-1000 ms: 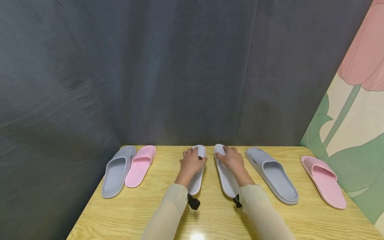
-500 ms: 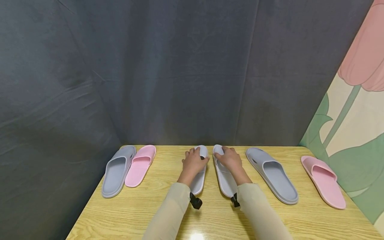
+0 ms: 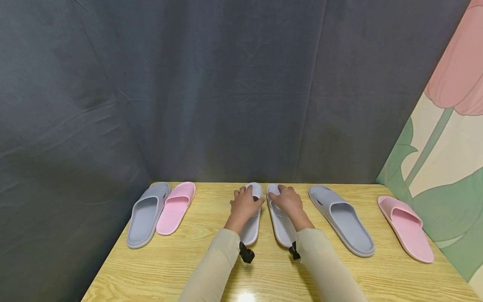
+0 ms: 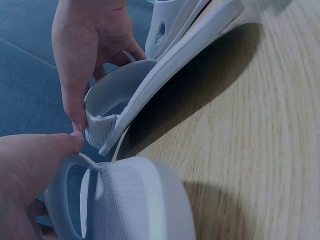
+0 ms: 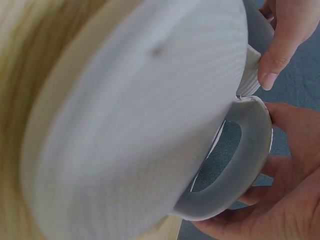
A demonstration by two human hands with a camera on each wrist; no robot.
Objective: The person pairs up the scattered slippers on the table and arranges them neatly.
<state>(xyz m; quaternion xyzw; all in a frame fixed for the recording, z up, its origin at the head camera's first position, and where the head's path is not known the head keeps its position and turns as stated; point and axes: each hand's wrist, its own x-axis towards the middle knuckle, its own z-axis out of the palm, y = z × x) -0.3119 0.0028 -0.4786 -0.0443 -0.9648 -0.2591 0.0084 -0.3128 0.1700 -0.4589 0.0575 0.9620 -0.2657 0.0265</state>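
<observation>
In the head view my left hand (image 3: 243, 206) grips the upper of a pale grey-white slipper (image 3: 250, 233), fingers across the strap and thumb on its inner side. Beside it my right hand (image 3: 289, 203) holds the matching slipper (image 3: 284, 231) by its strap the same way. Their toes point to the back edge, with a narrow gap between them. Up close in the left wrist view, the left slipper's strap (image 4: 62, 185) lies in the hand, and both thumbs are near each other. The right wrist view shows the right slipper's ribbed footbed (image 5: 150, 115); the hand's fingers wrap its strap.
To the left lie a grey slipper (image 3: 142, 222) and a pink slipper (image 3: 173, 216), side by side. On the right are another grey slipper (image 3: 349, 226) and a pink slipper (image 3: 411, 235), apart. A dark curtain (image 3: 234, 92) hangs behind the wooden table (image 3: 151, 277).
The left hand and its slipper have shifted a little to the right. The right hand has brought its slipper slightly left, so the two stand closer together.
</observation>
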